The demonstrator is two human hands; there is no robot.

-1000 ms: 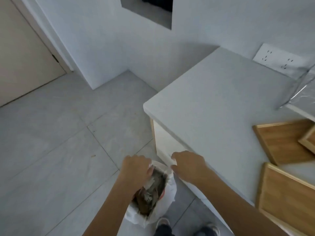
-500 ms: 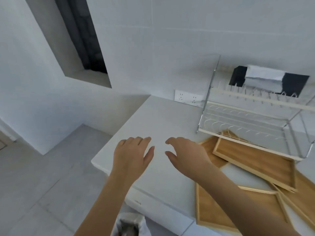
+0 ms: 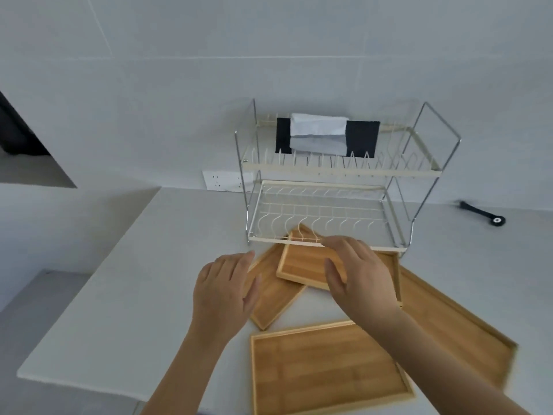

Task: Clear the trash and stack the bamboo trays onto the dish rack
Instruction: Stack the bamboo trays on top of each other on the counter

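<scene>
Both hands hover open and empty over bamboo trays scattered on a white counter (image 3: 125,295). The left hand (image 3: 223,290), fingers spread, is over the edge of a narrow tray (image 3: 273,298); the right hand (image 3: 359,274) reaches above a small tray (image 3: 302,265) lying partly on the narrow one. A large tray (image 3: 323,369) sits below the hands, another (image 3: 454,327) to the right of the right hand. Beyond the fingertips stands a two-tier rack (image 3: 329,217), its lower shelf bare, a black-and-white cloth (image 3: 326,136) on top.
</scene>
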